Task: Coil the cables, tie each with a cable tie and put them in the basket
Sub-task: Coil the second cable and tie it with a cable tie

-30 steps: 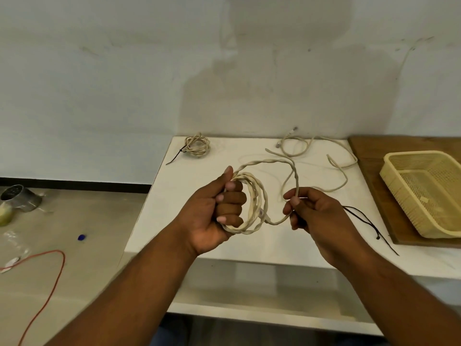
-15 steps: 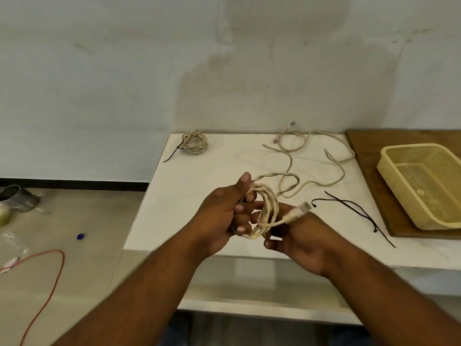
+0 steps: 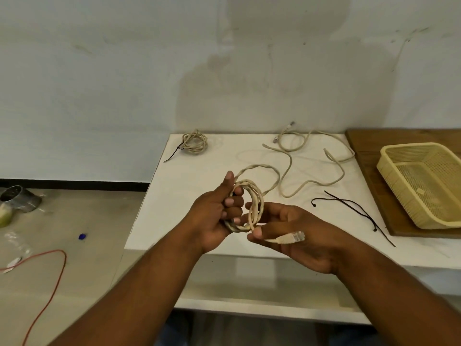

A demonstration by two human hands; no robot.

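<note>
Hands are nearest to us, raised over the front edge of the worktop (image 3: pixel 174 208). Our left hand (image 3: pixel 212 218) grips the coil (image 3: pixel 258 201) of beige cable, with the fingers curled through its loops and the thumb straight up along them. Our right hand (image 3: pixel 304 238) lies palm up just beside it. Its thumb and forefinger pinch the free end (image 3: pixel 270 240) of the same cable, right behind the plug (image 3: pixel 291 238), and its other fingers reach loosely under the coil. One wider loop rises from the coil, beyond the left thumb.

Farther on the worktop, to the right, two black ties (image 3: pixel 348 201) lie crossing each other. Behind them a loose cable (image 3: pixel 311 181) winds over the white surface up to the wall. At the far left corner rests a tied coil (image 3: pixel 195 144), with a black tie end sticking out of it. The basket (image 3: pixel 399 191) stands on a wooden board (image 3: pixel 361 148) at the right, well apart from both hands.
</note>
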